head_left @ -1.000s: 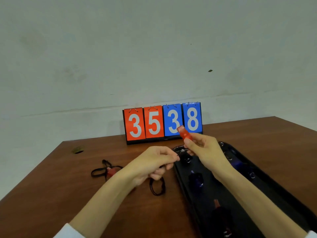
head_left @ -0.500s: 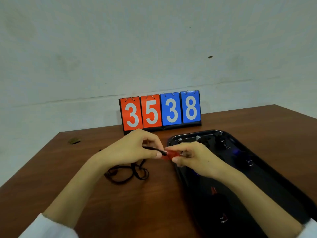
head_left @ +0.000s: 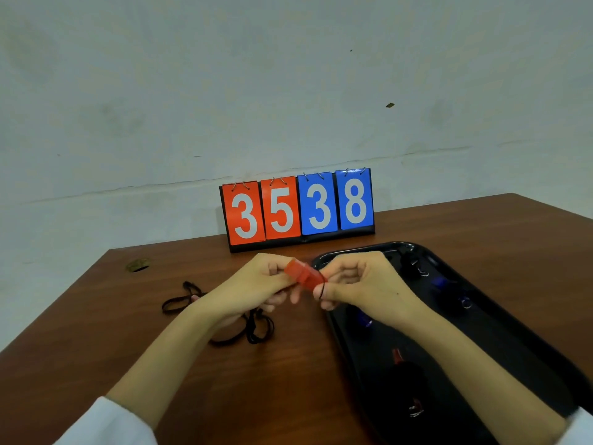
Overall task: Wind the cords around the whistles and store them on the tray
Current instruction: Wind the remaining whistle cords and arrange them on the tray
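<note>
Nearest you, at the near end of the tray (head_left: 519, 354): one wound whistle (head_left: 405, 375), red tip showing above a dark bundle of cord.

Just left of the tray, on the bench (head_left: 96, 354): slack black cord (head_left: 253, 329) in loose loops, running up under your left grip (head_left: 256, 292).

Above the tray's left rim, off the bench: the red whistle (head_left: 305, 276), tilted and held at both ends. Your left grip pinches its upper end with curled fingers. Your right grip (head_left: 362, 284) pinches the lower end between thumb and forefinger, and a turn of cord crosses the thumb (how many turns lie on the body, cannot tell).

Well left of the tray: a second cord (head_left: 178, 301), with a speck of red beside your left wrist.

Farther along inside the tray: blue whistles (head_left: 442, 283), dark and hard to count.

Beyond the tray's far rim: flip scoreboard (head_left: 298, 210) reading 3538, two red cards and two blue, standing at the bench's back edge before the wall (head_left: 192, 91).
</note>
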Demonstrator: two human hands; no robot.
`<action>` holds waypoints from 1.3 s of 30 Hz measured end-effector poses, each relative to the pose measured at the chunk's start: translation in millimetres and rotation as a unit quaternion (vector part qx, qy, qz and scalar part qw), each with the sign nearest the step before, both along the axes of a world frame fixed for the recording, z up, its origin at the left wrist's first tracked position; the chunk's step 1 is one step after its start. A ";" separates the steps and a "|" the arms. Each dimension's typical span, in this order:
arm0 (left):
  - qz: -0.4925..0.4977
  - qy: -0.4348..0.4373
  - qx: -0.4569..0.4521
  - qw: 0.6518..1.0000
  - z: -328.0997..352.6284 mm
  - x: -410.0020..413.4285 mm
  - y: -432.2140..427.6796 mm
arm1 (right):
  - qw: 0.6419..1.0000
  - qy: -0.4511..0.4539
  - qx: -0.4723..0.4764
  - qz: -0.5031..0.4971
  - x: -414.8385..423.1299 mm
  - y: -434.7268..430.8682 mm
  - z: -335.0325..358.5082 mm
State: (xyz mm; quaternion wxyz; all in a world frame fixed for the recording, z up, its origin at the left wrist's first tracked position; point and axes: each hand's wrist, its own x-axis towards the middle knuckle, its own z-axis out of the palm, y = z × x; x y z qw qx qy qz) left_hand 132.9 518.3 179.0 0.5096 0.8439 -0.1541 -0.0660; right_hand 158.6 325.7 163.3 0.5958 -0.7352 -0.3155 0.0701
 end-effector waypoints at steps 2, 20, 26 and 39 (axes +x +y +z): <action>-0.003 0.018 -0.033 0.999 -3.3 -1.1 -6.3 | 0.998 0.010 0.038 -0.047 1.2 -1.2 1.5; -0.062 -0.106 0.182 0.976 13.5 -12.6 -17.6 | 0.932 -0.220 -0.205 -0.201 4.9 -0.1 -17.6; 0.000 -0.139 0.187 0.972 18.1 -10.6 -8.1 | 0.950 -0.227 -0.209 -0.043 -3.3 6.7 -19.8; 0.050 -0.086 0.117 0.988 5.8 5.8 11.1 | 0.993 -0.107 -0.028 -0.034 -12.7 6.4 -6.6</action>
